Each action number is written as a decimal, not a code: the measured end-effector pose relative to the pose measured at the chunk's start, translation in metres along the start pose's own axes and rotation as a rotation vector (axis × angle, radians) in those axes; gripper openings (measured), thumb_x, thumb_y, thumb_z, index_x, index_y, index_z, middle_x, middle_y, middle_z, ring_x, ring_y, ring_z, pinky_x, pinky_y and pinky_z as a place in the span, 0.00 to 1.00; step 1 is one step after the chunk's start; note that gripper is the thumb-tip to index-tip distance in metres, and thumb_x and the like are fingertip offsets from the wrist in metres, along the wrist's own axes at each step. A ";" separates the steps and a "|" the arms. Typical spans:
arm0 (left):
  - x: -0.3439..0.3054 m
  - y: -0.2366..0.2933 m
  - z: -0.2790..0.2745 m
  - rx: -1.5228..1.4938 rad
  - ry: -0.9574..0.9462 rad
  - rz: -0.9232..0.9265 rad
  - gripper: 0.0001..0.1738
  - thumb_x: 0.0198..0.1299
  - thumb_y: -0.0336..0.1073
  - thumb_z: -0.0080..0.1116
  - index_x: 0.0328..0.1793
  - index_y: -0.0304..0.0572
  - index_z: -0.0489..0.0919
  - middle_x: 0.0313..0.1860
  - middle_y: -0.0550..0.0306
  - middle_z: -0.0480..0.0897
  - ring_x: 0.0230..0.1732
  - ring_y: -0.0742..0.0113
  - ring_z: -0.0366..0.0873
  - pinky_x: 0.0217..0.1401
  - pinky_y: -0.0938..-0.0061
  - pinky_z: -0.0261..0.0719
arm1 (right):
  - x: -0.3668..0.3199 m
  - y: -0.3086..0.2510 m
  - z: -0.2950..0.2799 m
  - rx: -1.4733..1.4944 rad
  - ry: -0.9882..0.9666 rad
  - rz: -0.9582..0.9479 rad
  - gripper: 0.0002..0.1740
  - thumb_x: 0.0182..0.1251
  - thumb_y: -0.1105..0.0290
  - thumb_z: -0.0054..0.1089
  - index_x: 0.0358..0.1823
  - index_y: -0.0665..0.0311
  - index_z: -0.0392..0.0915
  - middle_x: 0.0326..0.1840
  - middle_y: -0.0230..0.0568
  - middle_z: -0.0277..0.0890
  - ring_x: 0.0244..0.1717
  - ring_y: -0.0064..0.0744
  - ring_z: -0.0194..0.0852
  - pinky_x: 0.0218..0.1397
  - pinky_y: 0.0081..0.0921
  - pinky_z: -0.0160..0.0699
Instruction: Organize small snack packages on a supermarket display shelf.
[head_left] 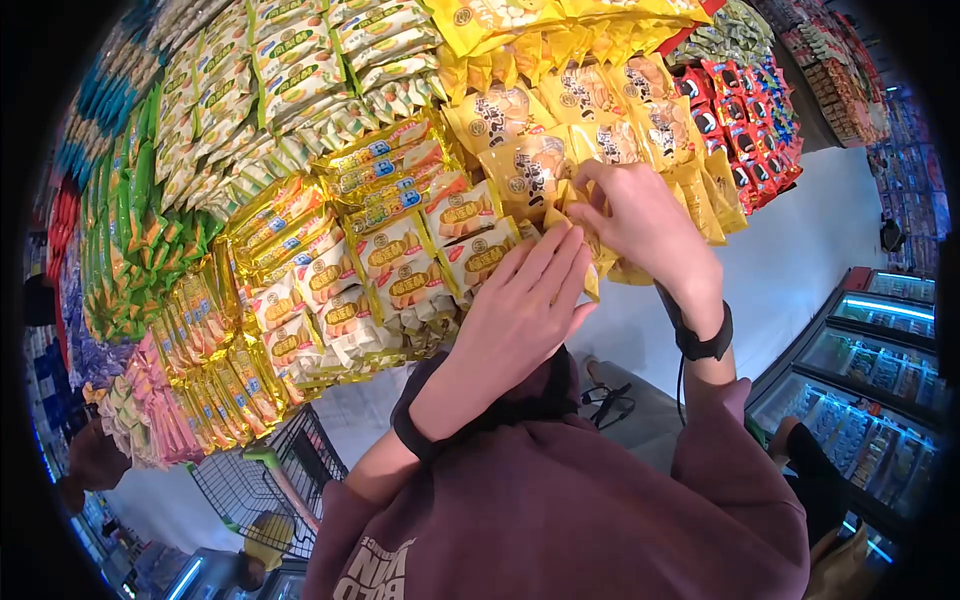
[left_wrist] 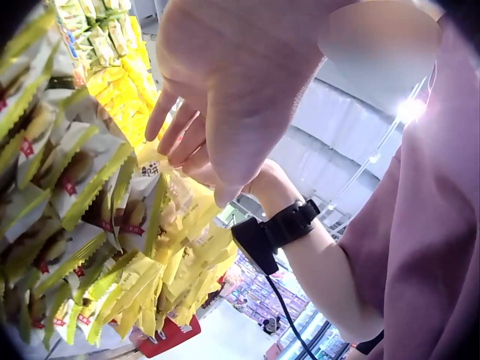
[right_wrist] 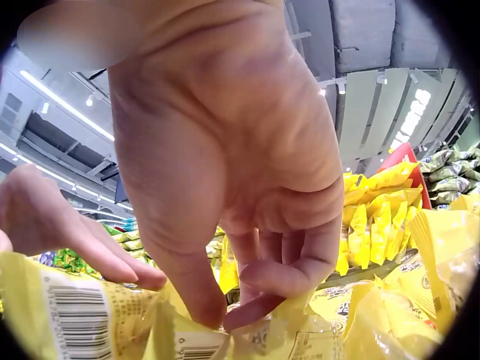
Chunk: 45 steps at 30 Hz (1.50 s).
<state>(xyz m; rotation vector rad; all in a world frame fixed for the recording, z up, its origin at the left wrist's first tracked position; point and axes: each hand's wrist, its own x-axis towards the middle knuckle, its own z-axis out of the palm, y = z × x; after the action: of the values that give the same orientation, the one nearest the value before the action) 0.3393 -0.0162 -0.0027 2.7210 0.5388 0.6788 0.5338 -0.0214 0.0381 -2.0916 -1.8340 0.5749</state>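
Note:
My right hand (head_left: pixel 645 220) reaches down into yellow snack bags at the front of the display. In the right wrist view its thumb and curled fingers pinch the top edge of a yellow snack bag (right_wrist: pixel 289 334). Beside it, my left hand (head_left: pixel 525 305) lies with straight fingers against the near side of the yellow bags. Another yellow bag (right_wrist: pixel 79 311), with a barcode on its back, stands upright below the left fingertips. White-and-yellow snack packets (head_left: pixel 405 270) sit just left of the hands.
Yellow bags with dark lettering (head_left: pixel 500 115) fill the rows behind. Red packets (head_left: pixel 730 115) stand at the right, green packets (head_left: pixel 125 220) at the far left. A shopping cart (head_left: pixel 255 485) is at lower left, and lit freezers (head_left: pixel 860 390) line the right.

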 end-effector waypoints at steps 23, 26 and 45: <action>0.029 -0.003 0.003 -0.014 -0.110 -0.058 0.38 0.59 0.53 0.68 0.70 0.37 0.73 0.76 0.46 0.68 0.78 0.49 0.61 0.78 0.48 0.59 | -0.074 0.026 -0.042 0.011 -0.202 0.022 0.42 0.50 0.76 0.76 0.69 0.59 0.67 0.35 0.45 0.83 0.37 0.51 0.82 0.41 0.43 0.77; 0.033 -0.002 0.017 0.003 -0.147 -0.048 0.40 0.59 0.56 0.66 0.71 0.36 0.71 0.77 0.44 0.66 0.80 0.49 0.59 0.81 0.48 0.55 | -0.073 0.021 -0.034 0.009 -0.236 0.029 0.48 0.51 0.77 0.75 0.75 0.58 0.60 0.34 0.50 0.81 0.41 0.58 0.80 0.42 0.48 0.76; 0.033 -0.005 0.004 -0.144 -0.182 -0.055 0.46 0.53 0.50 0.72 0.74 0.35 0.66 0.80 0.42 0.61 0.83 0.44 0.51 0.83 0.44 0.49 | -0.060 0.033 -0.021 0.051 -0.069 -0.053 0.34 0.57 0.69 0.73 0.65 0.68 0.72 0.34 0.58 0.79 0.40 0.60 0.79 0.44 0.47 0.79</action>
<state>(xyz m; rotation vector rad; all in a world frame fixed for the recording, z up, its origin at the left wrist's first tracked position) 0.3667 0.0007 0.0051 2.5894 0.4985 0.4326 0.5663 -0.0844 0.0469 -2.0080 -1.8857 0.6802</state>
